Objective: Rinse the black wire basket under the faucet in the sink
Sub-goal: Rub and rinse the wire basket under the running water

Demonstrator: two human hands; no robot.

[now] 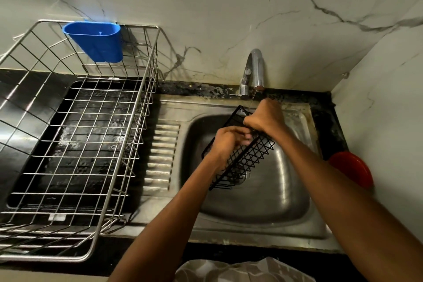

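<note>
The black wire basket [246, 158] is held tilted over the steel sink [270, 192], its far end raised toward the faucet [255, 71]. A thin stream of water falls from the spout onto the basket's upper end. My right hand [266, 118] is closed around the upper rim of the basket. My left hand [229, 142] grips the basket's near long side, fingers curled into the mesh. The lower end of the basket hangs just above the drain.
A large steel wire dish rack [77, 135] stands on a black tray at the left, with a blue plastic cup [96, 40] hooked on its back rim. A red round object [352, 170] lies on the counter right of the sink. Marble walls close in behind and to the right.
</note>
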